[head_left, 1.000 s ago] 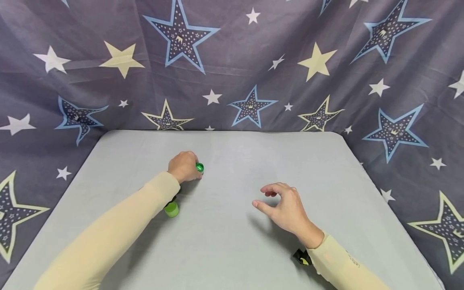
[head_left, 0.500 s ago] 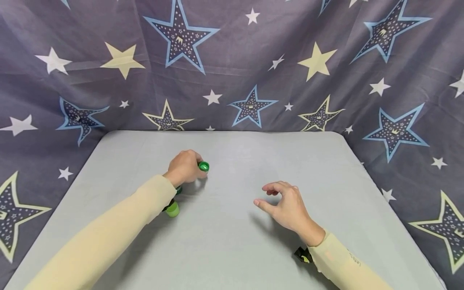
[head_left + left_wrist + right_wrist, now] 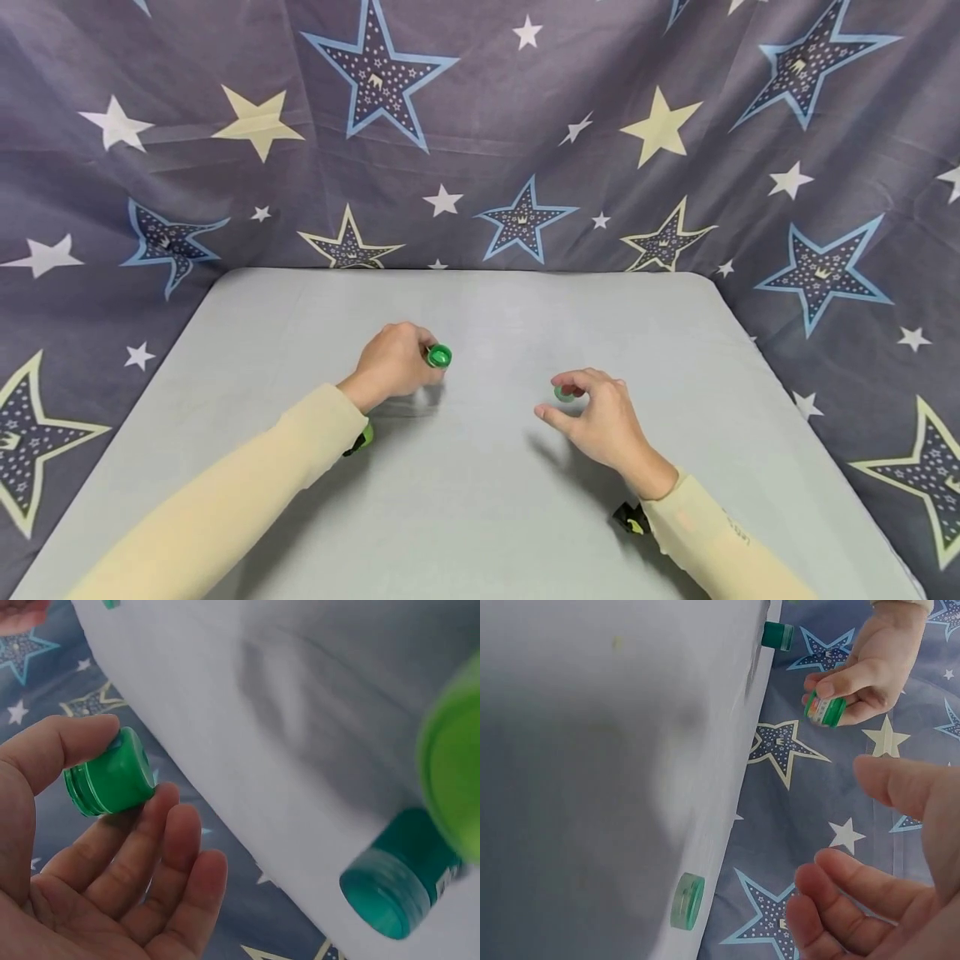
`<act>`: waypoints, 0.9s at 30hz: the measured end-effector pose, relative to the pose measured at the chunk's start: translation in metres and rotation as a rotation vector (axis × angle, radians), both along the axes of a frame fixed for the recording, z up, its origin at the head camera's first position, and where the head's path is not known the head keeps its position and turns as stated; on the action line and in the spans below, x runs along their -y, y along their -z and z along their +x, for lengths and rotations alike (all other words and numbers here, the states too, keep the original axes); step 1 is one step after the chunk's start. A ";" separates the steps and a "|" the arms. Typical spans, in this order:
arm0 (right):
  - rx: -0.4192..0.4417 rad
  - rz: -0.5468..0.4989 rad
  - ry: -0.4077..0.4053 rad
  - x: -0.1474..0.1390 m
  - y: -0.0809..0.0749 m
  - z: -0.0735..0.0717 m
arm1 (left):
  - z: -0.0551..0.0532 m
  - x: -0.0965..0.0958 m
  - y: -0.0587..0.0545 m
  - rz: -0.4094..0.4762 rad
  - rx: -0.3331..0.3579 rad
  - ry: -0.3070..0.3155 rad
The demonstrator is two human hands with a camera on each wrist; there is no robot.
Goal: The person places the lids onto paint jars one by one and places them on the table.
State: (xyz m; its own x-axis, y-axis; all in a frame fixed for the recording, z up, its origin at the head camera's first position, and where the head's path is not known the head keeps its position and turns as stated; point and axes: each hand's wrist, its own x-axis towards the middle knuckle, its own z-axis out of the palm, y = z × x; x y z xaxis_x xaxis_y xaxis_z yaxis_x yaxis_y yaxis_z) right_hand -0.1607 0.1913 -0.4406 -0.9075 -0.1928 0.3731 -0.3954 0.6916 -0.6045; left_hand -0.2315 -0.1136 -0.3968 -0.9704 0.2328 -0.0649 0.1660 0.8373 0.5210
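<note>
In the head view, my left hand [image 3: 397,362] holds a small green jar [image 3: 439,356] above the table, left of centre. The left wrist view shows the thumb and fingers pinching this jar [image 3: 112,776], which has a ridged rim. A label shows on its side in the right wrist view. My right hand [image 3: 603,417] hovers with fingers and thumb apart, holding nothing. A short translucent green piece [image 3: 688,901], like a lid or shallow jar, sits on the table; the fingertips partly overlap it in the head view.
Under the left forearm stand a light green jar [image 3: 457,765] and a dark green jar [image 3: 405,862] with a paler rim, both mostly hidden in the head view. The grey tabletop [image 3: 480,517] meets a star-patterned curtain [image 3: 465,125] at its back and sides.
My left hand has moved rightward and slightly nearer with the green jar. My right hand has shifted slightly right, and the translucent green piece now shows by its fingertips.
</note>
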 end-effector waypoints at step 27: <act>0.122 0.152 0.098 -0.008 0.010 -0.023 | 0.049 -0.021 0.008 0.083 -0.092 -0.018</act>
